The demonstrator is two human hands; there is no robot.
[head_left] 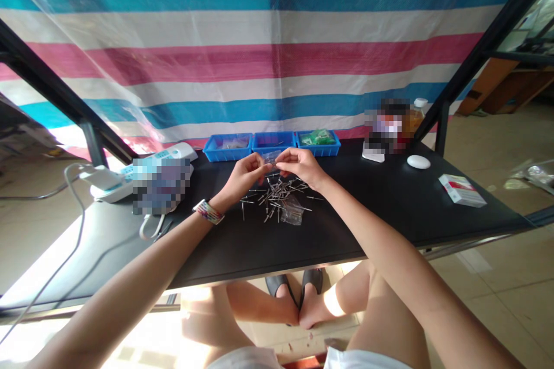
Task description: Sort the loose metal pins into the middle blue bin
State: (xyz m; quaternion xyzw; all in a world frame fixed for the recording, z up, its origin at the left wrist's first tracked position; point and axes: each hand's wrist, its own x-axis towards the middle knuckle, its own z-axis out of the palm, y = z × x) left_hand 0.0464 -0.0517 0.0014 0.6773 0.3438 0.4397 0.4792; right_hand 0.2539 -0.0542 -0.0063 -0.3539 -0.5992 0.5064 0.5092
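Note:
Both hands meet over the middle of the black table, holding a small clear plastic bag [271,157] between them. My left hand [250,174] pinches the bag's left side, and my right hand [300,164] pinches its right side. Beneath them lies a loose pile of thin metal pop rivets [277,193]. Another small clear bag [293,211] with something inside rests at the pile's near right edge. Behind the hands stand three joined blue bins: the left bin [228,153] has clear bags in it, the middle bin [273,142] a few thin pieces, the right bin [319,150] green packets.
A white power strip [142,170] with cables and a blurred-out item occupy the table's left. On the right are a white oval mouse-like object [418,162], a small box [462,190] and a bottle [416,118]. A striped sheet [277,57] hangs behind, between black frame posts.

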